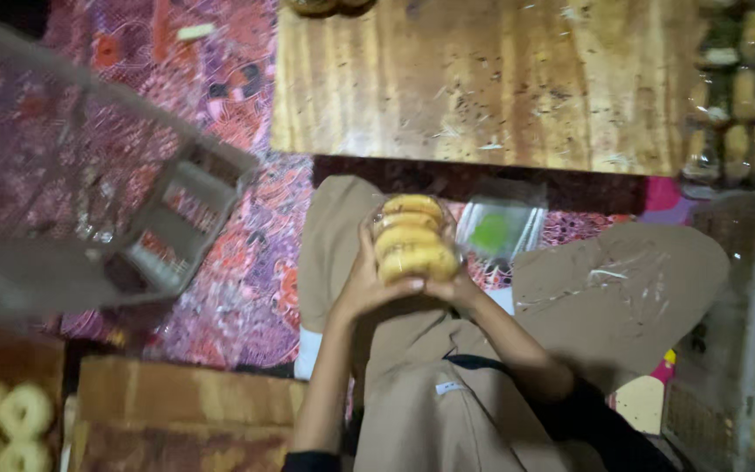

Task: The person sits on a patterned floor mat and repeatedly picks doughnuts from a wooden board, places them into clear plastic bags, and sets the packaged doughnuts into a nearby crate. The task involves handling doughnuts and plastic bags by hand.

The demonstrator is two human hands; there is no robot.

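Both hands, left hand (369, 284) and right hand (454, 288), grip the bagged stack of ring pastries (412, 238) from below.

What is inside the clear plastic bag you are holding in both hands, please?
The clear bag holds a stack of yellow ring-shaped pastries, about four showing. The left hand and right hand cover the bag's lower end, so anything there is hidden.

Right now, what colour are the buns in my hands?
Golden yellow buns, stacked in clear wrap; the head view shows them.
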